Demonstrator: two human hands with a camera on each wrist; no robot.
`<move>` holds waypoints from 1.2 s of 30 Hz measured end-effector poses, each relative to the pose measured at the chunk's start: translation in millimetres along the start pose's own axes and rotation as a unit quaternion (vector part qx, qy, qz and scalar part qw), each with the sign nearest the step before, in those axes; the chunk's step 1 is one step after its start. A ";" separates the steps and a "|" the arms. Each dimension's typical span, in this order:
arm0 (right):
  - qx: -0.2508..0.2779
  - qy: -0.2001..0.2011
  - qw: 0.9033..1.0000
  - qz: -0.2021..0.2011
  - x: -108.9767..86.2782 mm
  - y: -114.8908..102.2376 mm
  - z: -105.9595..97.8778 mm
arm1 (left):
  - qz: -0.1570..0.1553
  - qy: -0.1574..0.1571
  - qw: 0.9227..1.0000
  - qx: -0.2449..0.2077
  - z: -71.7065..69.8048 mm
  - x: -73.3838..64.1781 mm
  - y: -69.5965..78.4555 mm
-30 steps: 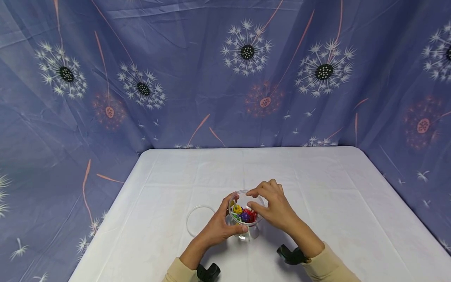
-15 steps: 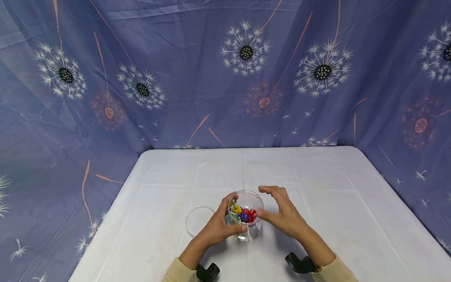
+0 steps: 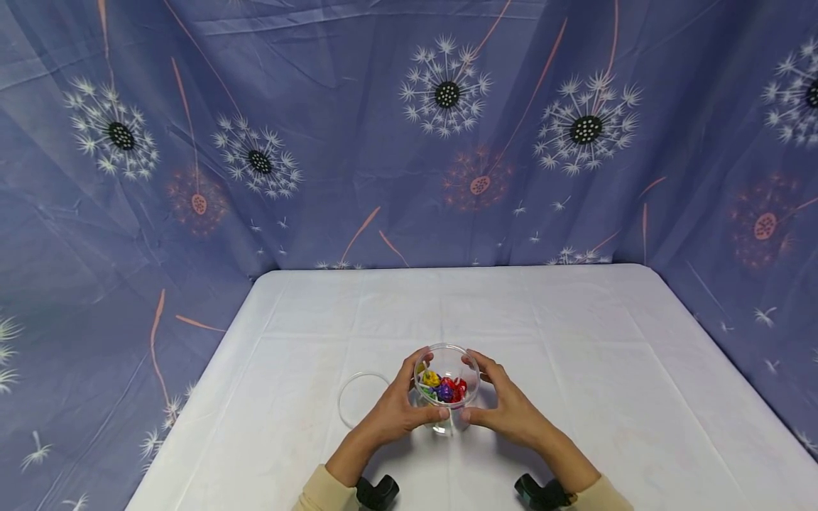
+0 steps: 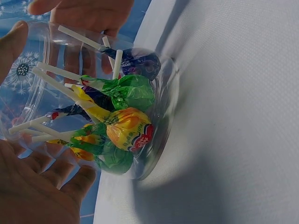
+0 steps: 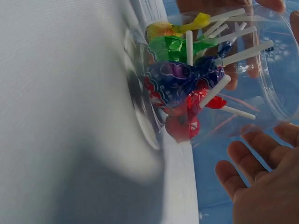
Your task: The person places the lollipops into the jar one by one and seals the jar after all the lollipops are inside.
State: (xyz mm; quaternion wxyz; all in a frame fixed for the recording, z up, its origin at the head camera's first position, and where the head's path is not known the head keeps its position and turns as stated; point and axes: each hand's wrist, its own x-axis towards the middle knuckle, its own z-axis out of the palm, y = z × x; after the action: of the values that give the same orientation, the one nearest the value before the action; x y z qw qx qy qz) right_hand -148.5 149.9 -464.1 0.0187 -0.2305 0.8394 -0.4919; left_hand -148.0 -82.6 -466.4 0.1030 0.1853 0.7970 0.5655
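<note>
A clear plastic jar (image 3: 445, 346), without a lid on it, stands upright on the white table in the head view. Wrapped lollipops (image 3: 444, 392) in yellow, green, purple and red lie inside, their white sticks pointing up. My left hand (image 3: 396, 411) grips the jar's left side, thumb in front and fingers behind. On the other side my right hand (image 3: 508, 408) curves round the jar, its thumb low in front and its fingers near the rim. In the left wrist view a yellow lollipop (image 4: 128, 128) shows through the wall; a purple lollipop (image 5: 170, 81) shows in the right wrist view.
A thin pale ring (image 3: 341, 397), perhaps the rim of a clear lid, lies on the table (image 3: 307, 319) left of the jar. A blue curtain (image 3: 358, 142) with dandelion prints hangs behind and along both sides.
My right hand has drawn back from over the jar's mouth, moved right, then closed in round the jar's right side. The left hand and the jar have stayed in place.
</note>
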 end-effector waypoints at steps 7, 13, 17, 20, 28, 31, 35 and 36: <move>0.013 -0.007 1.000 0.016 4.6 -1.6 3.2 | -0.002 0.000 1.000 0.005 -0.1 0.5 -0.3; 0.015 -0.004 1.000 0.016 6.9 -0.6 3.3 | 0.003 0.000 1.000 0.018 -0.6 0.0 2.0; 0.014 0.000 1.000 0.009 7.9 0.2 3.2 | 0.001 0.010 0.999 0.051 -4.5 -4.0 6.8; 0.012 -0.002 1.000 0.013 7.8 -0.1 3.3 | -0.001 0.033 0.995 0.092 -12.3 -10.2 10.4; 0.011 0.011 1.000 -0.004 8.4 -1.2 2.6 | -0.029 0.096 0.970 0.219 -47.7 -31.8 -0.9; 0.009 0.010 1.000 -0.009 8.6 -0.2 3.1 | -0.037 0.105 0.961 0.253 -59.0 -39.4 -12.7; 0.007 0.006 1.000 -0.005 8.6 1.1 4.2 | -0.040 0.107 0.951 0.289 -70.0 -47.6 -25.9; 0.006 0.006 1.000 -0.004 8.7 1.5 4.5 | -0.040 0.106 0.949 0.296 -72.2 -49.3 -28.3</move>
State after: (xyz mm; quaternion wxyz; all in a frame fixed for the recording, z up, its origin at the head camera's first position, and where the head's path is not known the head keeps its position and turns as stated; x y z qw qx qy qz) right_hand -155.6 143.4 -466.0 0.0131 -0.2312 0.8355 -0.4984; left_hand -135.2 -173.5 -470.8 -0.0193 0.1141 0.9415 0.3165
